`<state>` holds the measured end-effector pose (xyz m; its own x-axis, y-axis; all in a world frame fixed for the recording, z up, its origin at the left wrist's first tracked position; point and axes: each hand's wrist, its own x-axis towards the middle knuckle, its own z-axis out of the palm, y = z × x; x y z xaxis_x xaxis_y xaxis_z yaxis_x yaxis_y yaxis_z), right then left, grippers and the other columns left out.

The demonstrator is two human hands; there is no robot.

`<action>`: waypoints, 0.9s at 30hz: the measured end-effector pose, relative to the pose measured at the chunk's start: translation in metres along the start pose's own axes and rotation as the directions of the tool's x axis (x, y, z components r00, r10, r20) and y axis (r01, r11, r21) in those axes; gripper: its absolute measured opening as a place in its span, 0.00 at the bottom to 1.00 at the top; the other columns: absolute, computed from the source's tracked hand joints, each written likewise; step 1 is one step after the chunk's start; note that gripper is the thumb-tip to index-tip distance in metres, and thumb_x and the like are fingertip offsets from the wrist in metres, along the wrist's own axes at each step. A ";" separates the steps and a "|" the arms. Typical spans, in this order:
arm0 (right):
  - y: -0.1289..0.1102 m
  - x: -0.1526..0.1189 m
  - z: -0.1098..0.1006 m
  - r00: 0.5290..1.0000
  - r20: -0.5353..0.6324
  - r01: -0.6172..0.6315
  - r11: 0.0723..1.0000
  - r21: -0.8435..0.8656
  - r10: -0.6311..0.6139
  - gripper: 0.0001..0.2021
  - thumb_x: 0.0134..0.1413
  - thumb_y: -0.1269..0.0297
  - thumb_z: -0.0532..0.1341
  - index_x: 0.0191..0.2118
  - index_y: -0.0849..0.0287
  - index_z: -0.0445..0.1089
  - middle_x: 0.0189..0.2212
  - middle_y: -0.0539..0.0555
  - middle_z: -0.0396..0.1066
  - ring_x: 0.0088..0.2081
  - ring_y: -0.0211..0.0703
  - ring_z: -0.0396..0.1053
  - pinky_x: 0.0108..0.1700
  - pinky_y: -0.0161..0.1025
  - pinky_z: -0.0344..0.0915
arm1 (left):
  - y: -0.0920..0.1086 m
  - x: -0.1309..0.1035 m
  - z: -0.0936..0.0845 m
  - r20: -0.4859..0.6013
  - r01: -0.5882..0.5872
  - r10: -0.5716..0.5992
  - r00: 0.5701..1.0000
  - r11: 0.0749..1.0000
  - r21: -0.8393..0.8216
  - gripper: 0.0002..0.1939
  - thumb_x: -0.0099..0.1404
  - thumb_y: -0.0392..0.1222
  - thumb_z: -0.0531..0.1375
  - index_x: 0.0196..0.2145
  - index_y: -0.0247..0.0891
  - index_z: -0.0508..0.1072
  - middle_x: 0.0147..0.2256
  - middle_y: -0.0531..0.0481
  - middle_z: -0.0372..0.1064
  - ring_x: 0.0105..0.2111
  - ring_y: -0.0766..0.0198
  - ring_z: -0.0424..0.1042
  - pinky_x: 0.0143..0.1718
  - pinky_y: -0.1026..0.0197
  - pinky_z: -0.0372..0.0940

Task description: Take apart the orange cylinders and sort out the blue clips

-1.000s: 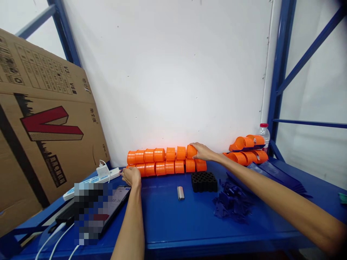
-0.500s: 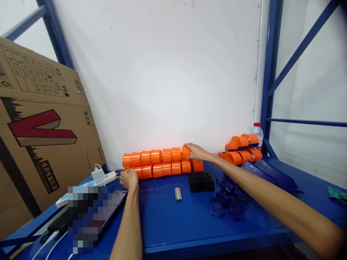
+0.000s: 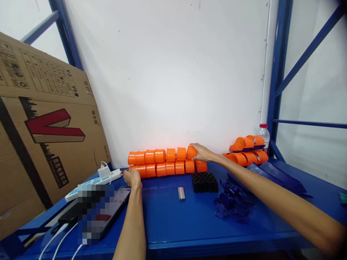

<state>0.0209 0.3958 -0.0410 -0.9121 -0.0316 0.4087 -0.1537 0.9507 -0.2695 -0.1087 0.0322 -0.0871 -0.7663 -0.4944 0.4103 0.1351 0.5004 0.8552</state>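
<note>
Bracketing orange cup rows (image 3: 162, 163), hands at ends

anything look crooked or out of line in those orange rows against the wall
Yes. The orange piece at the right end of the top row sits tilted under the right hand, while the rest of the orange rows lie fairly straight. The left hand rests at the rows' left end.

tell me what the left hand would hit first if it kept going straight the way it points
The left hand points away toward the wall, already at the left end of the lower row of orange cups. Those cups come first, then probably the white wall behind them.
</note>
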 end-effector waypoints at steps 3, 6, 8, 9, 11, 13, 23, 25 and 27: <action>0.004 -0.001 0.000 1.000 0.003 -0.008 1.000 0.014 0.008 0.46 0.47 0.63 0.70 0.71 0.66 0.53 0.69 0.71 0.56 0.69 0.63 0.57 0.68 0.52 0.57 | 0.002 0.000 -0.001 -0.064 0.100 -0.104 0.993 0.993 -0.062 0.25 0.62 0.33 0.52 0.57 0.30 0.70 0.52 0.26 0.74 0.56 0.38 0.73 0.53 0.40 0.69; 0.006 -0.002 -0.001 1.000 0.010 -0.020 0.999 0.025 0.019 0.47 0.47 0.62 0.70 0.72 0.67 0.53 0.70 0.71 0.55 0.70 0.63 0.55 0.69 0.53 0.55 | 0.011 -0.003 -0.005 -0.102 0.120 -0.133 0.986 0.984 -0.131 0.26 0.63 0.32 0.50 0.59 0.27 0.69 0.56 0.24 0.70 0.60 0.37 0.70 0.58 0.38 0.65; 0.006 -0.002 -0.002 0.999 0.014 -0.030 0.999 0.032 0.029 0.49 0.46 0.62 0.70 0.72 0.68 0.52 0.70 0.71 0.54 0.70 0.63 0.54 0.70 0.53 0.54 | 0.018 -0.006 -0.008 -0.125 0.098 -0.120 0.985 0.981 -0.170 0.27 0.64 0.32 0.49 0.60 0.23 0.68 0.59 0.21 0.68 0.62 0.35 0.67 0.60 0.35 0.63; 0.006 -0.002 -0.002 0.999 0.016 -0.033 0.999 0.037 0.033 0.49 0.45 0.62 0.71 0.72 0.69 0.52 0.70 0.72 0.54 0.71 0.64 0.53 0.70 0.53 0.54 | 0.022 -0.008 -0.011 -0.140 0.077 -0.104 0.985 0.980 -0.185 0.28 0.64 0.32 0.49 0.60 0.22 0.67 0.60 0.21 0.66 0.63 0.35 0.65 0.61 0.34 0.61; 0.006 -0.001 -0.003 0.999 0.019 -0.038 0.998 0.050 0.037 0.51 0.43 0.62 0.71 0.72 0.70 0.52 0.71 0.72 0.53 0.71 0.64 0.52 0.70 0.53 0.54 | 0.030 -0.015 -0.016 -0.176 0.005 -0.043 0.983 0.978 -0.211 0.29 0.64 0.31 0.50 0.62 0.23 0.66 0.62 0.23 0.64 0.65 0.37 0.62 0.64 0.35 0.58; 0.006 -0.001 -0.005 0.999 0.017 -0.042 0.997 0.067 0.041 0.51 0.42 0.63 0.71 0.72 0.71 0.52 0.71 0.73 0.52 0.71 0.65 0.52 0.70 0.53 0.54 | 0.041 -0.027 -0.018 -0.231 -0.169 0.114 0.966 0.958 -0.231 0.29 0.64 0.31 0.51 0.62 0.27 0.66 0.63 0.28 0.64 0.66 0.41 0.61 0.66 0.37 0.55; 0.001 0.007 -0.005 0.995 -0.097 -0.011 0.989 0.146 0.025 0.46 0.42 0.71 0.69 0.69 0.61 0.57 0.67 0.67 0.62 0.65 0.63 0.62 0.65 0.55 0.61 | 0.166 -0.124 0.036 0.597 -0.967 0.800 0.053 0.191 -0.170 0.36 0.69 0.40 0.58 0.70 0.31 0.52 0.69 0.34 0.56 0.71 0.47 0.51 0.71 0.42 0.46; -0.002 0.006 -0.005 0.994 -0.110 -0.003 0.988 0.155 0.020 0.41 0.43 0.73 0.67 0.67 0.58 0.61 0.63 0.64 0.67 0.61 0.59 0.67 0.62 0.52 0.65 | 0.178 -0.130 0.050 0.689 -0.977 0.724 0.007 0.152 -0.150 0.39 0.67 0.41 0.61 0.70 0.29 0.51 0.69 0.32 0.56 0.71 0.45 0.51 0.70 0.39 0.47; -0.002 0.002 -0.007 0.992 -0.116 -0.027 0.988 0.152 0.045 0.39 0.45 0.75 0.64 0.66 0.58 0.61 0.62 0.62 0.69 0.59 0.56 0.70 0.59 0.48 0.68 | 0.183 -0.131 0.060 0.715 -0.981 0.699 -0.003 0.136 -0.137 0.37 0.65 0.40 0.63 0.68 0.28 0.56 0.65 0.29 0.62 0.69 0.45 0.56 0.69 0.39 0.49</action>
<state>0.0217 0.3955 -0.0334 -0.8677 0.0471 0.4949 -0.1855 0.8930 -0.4101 -0.0216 0.2315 -0.0035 -0.3526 0.8595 0.3700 0.8563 0.4558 -0.2430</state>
